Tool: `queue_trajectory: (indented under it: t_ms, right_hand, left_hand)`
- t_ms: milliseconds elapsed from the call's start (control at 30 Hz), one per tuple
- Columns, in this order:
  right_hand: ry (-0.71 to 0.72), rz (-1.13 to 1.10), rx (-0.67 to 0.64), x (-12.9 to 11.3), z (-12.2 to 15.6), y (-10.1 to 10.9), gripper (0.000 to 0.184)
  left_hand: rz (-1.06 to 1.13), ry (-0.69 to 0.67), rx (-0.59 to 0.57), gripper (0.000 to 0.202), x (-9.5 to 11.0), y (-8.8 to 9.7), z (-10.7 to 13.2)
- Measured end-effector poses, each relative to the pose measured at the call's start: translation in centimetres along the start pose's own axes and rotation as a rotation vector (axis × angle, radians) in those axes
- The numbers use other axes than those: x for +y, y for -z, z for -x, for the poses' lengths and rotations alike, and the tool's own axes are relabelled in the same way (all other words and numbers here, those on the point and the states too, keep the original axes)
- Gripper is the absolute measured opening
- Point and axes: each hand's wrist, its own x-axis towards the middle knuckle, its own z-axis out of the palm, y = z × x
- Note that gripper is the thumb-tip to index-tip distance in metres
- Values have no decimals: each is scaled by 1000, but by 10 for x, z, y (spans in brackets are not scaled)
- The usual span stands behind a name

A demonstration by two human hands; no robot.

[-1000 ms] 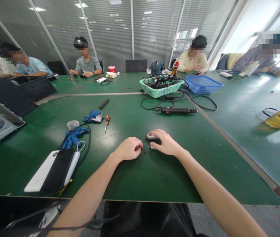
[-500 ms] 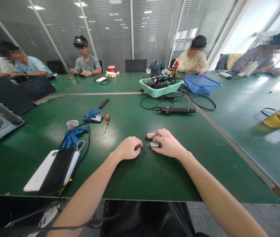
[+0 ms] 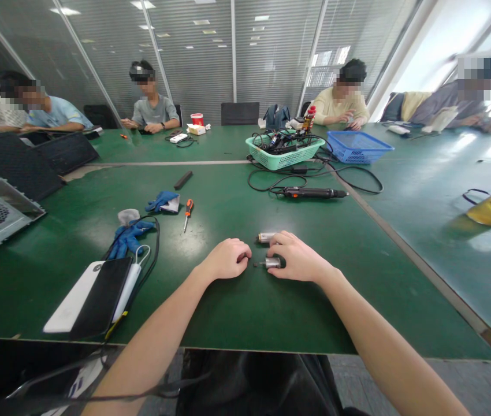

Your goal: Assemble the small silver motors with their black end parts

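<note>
My right hand (image 3: pixel 296 257) rests on the green table (image 3: pixel 237 312) with thumb and fingers pinched round a small silver cylindrical motor (image 3: pixel 272 263), its thin shaft pointing left. A second small silver motor (image 3: pixel 265 237) lies just beyond my fingertips. A tiny dark part (image 3: pixel 255 264) sits on the table between my hands. My left hand (image 3: pixel 227 259) is curled into a loose fist, knuckles up, beside that part; whether it holds anything is hidden.
To the left lie a white power bank with a black phone (image 3: pixel 92 296), blue gloves (image 3: pixel 129 238), and an orange-handled screwdriver (image 3: pixel 188 212). Farther back are an electric screwdriver (image 3: pixel 312 193) with cables, a green basket (image 3: pixel 283 151) and a blue basket (image 3: pixel 355 146). Several people sit round the far tables.
My right hand let go of the farther motor, drew back toward me and closed on the nearer motor, sliding it slightly closer. My left hand stayed put.
</note>
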Motion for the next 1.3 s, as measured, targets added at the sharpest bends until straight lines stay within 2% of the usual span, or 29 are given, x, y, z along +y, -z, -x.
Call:
queue_trajectory:
  t_ms: [367,600,667,767,833,900,1067,1167,1300]
  right_hand:
    - [-21,-22,-24,0,1,3,31]
    - [-1,-71,2,0,2,5,25]
    - [2,-97,40,1,2,4,18]
    - [-58,-103,169,6,-1,0,11]
    - [-115,-75,256,11,-7,-5,14]
    - [-133,-36,286,17,-17,-9,20]
    - [-61,-8,142,28,-44,-18,32]
    - [-69,-38,88,32,-55,-25,28]
    - [-97,-50,91,37,-59,-34,19]
  left_hand:
    - [3,1,0,16,0,0,-1]
    - [4,2,-9,16,2,2,-1]
    - [4,3,-5,16,1,1,-1]
    - [8,-1,4,15,0,0,0]
    - [12,-4,7,15,-1,-1,0]
    - [10,-1,9,15,-2,-2,-1]
    - [20,14,6,16,-1,-3,-2]
    - [28,24,5,15,0,-1,-2]
    - [23,29,4,14,0,1,-2]
